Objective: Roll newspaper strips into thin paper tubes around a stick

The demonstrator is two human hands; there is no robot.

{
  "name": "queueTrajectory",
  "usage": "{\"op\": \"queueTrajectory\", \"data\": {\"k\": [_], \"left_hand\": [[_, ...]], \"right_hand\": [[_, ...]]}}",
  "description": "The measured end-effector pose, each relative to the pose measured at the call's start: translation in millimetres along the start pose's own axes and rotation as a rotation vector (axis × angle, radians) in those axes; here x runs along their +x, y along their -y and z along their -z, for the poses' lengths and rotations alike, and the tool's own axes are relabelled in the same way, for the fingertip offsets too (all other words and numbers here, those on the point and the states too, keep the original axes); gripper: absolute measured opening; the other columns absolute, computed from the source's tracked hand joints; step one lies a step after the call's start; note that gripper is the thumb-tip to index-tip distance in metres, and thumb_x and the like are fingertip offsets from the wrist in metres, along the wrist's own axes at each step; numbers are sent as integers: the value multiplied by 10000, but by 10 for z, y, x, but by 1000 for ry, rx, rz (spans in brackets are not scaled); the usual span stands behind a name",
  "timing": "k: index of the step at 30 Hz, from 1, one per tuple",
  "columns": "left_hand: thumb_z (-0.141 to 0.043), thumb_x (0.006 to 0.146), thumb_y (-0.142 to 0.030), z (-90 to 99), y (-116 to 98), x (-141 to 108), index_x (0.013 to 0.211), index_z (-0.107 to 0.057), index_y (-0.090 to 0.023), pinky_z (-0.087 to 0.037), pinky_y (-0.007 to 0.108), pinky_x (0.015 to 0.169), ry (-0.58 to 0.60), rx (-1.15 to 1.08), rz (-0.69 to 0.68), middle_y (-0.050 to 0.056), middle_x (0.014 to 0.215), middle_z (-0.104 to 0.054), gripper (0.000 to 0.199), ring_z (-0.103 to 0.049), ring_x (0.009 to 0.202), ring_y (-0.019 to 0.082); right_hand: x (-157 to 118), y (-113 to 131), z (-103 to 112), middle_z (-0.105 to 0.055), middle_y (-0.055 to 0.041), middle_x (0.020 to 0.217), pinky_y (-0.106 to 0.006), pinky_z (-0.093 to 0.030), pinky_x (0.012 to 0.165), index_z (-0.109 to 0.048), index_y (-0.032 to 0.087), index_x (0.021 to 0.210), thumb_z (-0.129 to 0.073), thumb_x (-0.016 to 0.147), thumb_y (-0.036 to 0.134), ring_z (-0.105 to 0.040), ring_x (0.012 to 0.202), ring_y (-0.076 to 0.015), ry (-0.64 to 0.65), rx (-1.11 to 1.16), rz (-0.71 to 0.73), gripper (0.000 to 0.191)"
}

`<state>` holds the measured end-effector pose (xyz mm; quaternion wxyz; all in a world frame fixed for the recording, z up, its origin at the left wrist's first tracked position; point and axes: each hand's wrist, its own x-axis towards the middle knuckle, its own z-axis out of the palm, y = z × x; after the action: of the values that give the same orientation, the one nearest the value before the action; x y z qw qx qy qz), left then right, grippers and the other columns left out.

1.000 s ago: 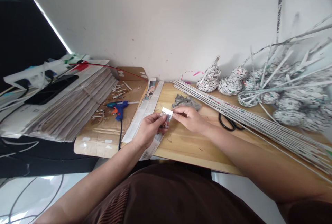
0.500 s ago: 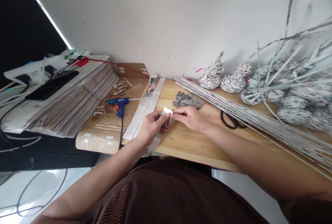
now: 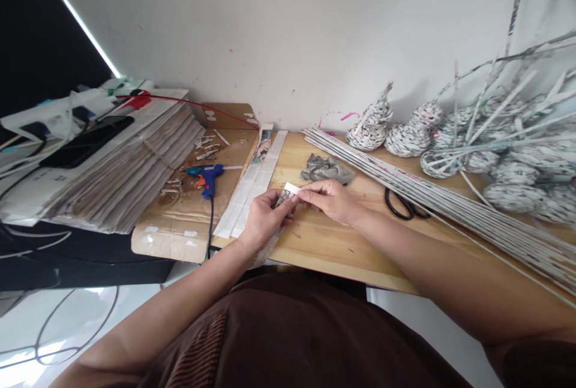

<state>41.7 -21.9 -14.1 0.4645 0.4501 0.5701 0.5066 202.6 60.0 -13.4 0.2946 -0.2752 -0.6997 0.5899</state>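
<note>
Between my two hands is a strip of newspaper point(image 3: 292, 188), its white end folded over at the top. My left hand point(image 3: 265, 215) is closed around the strip, thumb on top, and the strip's lower part trails below it toward the table's front edge. My right hand point(image 3: 330, 201) pinches the same end from the right, thumb and forefinger together. More flat newspaper strips point(image 3: 252, 187) lie just left of my hands. Behind my right hand sits a crumpled grey cloth-like lump point(image 3: 326, 170).
A blue glue gun point(image 3: 209, 179) lies on cardboard point(image 3: 180, 241) among paper scraps. Left stands a newspaper stack point(image 3: 148, 166) with a phone point(image 3: 87, 142) on it. Rolled paper sticks point(image 3: 405, 181) cross the table's right side, over black-handled scissors point(image 3: 399, 205). Woven paper shapes point(image 3: 371, 124) stand behind.
The view has shifted slightly. Both hands stay on the newspaper strip, whose white folded end now lies flatter and wider between the fingertips.
</note>
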Motion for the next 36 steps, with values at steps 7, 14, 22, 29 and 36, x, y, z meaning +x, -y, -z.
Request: {"op": "queueTrajectory", "data": {"k": [7,14,22,29,36], "left_hand": [[-678,765,-484,25,9,-2,785,-662,-141,-532,230,555,43,-25,9,24,675,-618,344,-574,605,116],[-693,755,-477,-1,-4,-14,790,-659,-142,-562,256,598,83,-99,60,32,710,-633,339,-613,641,128],[-671,779,-460,-13,57,-11,820,-643,-145,-568,260,597,76,-63,41,28,731,-645,318,-642,652,139],[-668,784,-454,-30,35,-27,808,-640,-139,-559,241,579,64,-31,40,30,691,-651,317,-643,633,136],[-686,767,-456,-24,10,-26,756,-636,-135,-556,243,576,63,-48,59,31,657,-644,326,-638,612,137]], "right_hand": [[-15,31,-10,-618,-10,632,-218,-289,441,-746,129,875,-621,819,492,-429,492,-74,-31,35,-71,388],[-5,12,-5,-597,-1,610,-225,-334,466,-725,136,792,-615,824,474,-459,501,-84,-53,59,-84,358],[7,-47,-19,-594,-5,606,-211,-313,432,-729,125,809,-652,790,493,-454,497,-79,-101,91,-102,377],[3,-52,-33,-583,3,601,-200,-296,403,-736,139,823,-701,751,492,-435,481,-73,-123,107,-104,362],[22,-39,-17,-578,-6,627,-200,-354,420,-655,142,678,-695,743,533,-500,525,-91,-141,188,-153,399]]}}
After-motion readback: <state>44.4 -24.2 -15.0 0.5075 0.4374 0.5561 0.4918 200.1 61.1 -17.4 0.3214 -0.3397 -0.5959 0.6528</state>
